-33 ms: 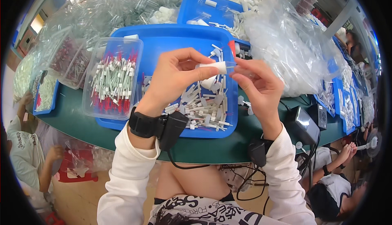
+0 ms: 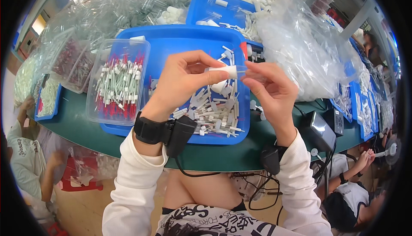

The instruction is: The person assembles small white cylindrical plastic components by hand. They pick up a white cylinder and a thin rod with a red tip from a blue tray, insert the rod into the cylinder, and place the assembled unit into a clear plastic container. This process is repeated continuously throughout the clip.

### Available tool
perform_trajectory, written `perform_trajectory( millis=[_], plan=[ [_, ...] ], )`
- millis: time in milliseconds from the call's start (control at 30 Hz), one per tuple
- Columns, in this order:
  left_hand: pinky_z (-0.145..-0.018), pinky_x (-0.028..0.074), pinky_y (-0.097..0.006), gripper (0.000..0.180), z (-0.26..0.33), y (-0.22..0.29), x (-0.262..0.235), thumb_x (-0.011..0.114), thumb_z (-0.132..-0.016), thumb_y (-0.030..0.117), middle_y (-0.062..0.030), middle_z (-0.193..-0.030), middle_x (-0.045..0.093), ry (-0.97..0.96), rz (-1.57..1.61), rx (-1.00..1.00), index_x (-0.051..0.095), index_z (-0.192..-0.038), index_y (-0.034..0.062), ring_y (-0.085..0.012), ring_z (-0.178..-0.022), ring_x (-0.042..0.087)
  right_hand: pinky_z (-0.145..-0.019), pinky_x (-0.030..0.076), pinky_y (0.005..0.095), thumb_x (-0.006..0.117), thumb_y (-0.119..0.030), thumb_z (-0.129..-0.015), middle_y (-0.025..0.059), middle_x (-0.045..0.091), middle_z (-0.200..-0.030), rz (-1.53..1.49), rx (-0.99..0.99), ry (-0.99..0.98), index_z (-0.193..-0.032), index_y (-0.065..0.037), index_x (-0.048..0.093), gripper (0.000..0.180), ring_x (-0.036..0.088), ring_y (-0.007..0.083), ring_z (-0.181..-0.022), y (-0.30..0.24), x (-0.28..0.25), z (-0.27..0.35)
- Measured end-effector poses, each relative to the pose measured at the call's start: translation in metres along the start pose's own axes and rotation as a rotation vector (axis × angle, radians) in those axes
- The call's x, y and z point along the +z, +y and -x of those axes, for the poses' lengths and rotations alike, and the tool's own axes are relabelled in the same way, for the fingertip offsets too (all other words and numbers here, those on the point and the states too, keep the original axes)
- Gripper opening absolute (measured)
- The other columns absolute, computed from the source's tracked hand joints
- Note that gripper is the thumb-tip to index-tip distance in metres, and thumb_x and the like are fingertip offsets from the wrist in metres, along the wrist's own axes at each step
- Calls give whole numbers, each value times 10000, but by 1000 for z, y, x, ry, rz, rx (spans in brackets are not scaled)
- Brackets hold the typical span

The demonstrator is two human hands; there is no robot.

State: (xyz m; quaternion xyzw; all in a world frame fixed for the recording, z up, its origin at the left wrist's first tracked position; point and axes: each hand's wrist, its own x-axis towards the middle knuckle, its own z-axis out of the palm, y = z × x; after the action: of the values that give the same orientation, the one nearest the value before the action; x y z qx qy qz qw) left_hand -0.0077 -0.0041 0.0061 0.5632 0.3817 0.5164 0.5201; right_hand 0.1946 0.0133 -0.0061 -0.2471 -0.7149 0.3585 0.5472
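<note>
Holding a small white plastic cylinder (image 2: 227, 71) up above the middle of a big blue plastic tray (image 2: 180, 43), pinched between thumb and fingertips of the left hand (image 2: 182, 81), fingers curled narrow around its left end. Meeting it from the other side, the right hand (image 2: 272, 91), thumb and forefinger closed on a thin clear plastic tube (image 2: 246, 69) touching the cylinder's right end; whether the tube is seated inside the cylinder cannot be told. Both hands hovering well above the tray, not resting on it.

Lying loose beneath the hands, in the tray's lower right part, a scattered heap of small white and grey plastic pieces (image 2: 214, 111). Sitting in the tray's left part, a clear rectangular plastic box (image 2: 118, 81) packed with slim white sticks with red ends (image 2: 120, 84), standing in rows. Bearing the tray, a dark green round-edged table (image 2: 223, 156). Bulging just right of the tray, a large clear plastic bag of pale parts (image 2: 304, 47). Standing behind, a second blue tray (image 2: 210, 4) with white tubes. Wrapping the left wrist, a black band with a black box (image 2: 165, 132); a similar black box (image 2: 271, 159) at the right wrist, cables trailing down.
</note>
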Motion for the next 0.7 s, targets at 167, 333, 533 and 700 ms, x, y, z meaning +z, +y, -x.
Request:
perform_trajectory(
  millis=[167, 333, 533, 700],
  plan=[
    [-717, 472, -249, 169, 2, 3, -3, 689, -746, 27, -104, -883, 652, -40, -44, -93, 630, -897, -22, -136, -827, 610, -685, 508, 236, 672, 40, -734, 74, 610, -893, 98, -59, -91, -1034, -35, 650, 310, 613, 130, -806, 2, 0, 0],
    [-742, 489, -257, 180, -1, 0, 0, 674, -760, 25, -121, -896, 646, 64, 69, -43, 614, -918, -37, -150, -830, 616, -705, 509, 239, 671, 31, -743, 71, 625, -911, 118, 67, -36, -1019, -23, 647, 282, 626, 140, -811, 3, 1, -1],
    [-776, 504, -275, 175, -2, -3, -1, 655, -755, -20, -151, -917, 647, 77, 25, 59, 602, -920, -44, -173, -845, 626, -760, 511, 259, 679, 17, -750, 84, 641, -963, -19, 79, 20, -1000, 11, 627, 255, 630, 162, -890, 1, 0, 0],
    [-786, 506, -282, 247, 0, -7, 5, 657, -727, -67, -169, -949, 648, 57, -20, 131, 601, -967, -46, -184, -878, 631, -754, 510, 264, 670, 20, -759, 99, 638, -955, 7, 51, -23, -1044, 33, 608, 292, 629, 166, -864, 4, 3, 3]
  ],
)
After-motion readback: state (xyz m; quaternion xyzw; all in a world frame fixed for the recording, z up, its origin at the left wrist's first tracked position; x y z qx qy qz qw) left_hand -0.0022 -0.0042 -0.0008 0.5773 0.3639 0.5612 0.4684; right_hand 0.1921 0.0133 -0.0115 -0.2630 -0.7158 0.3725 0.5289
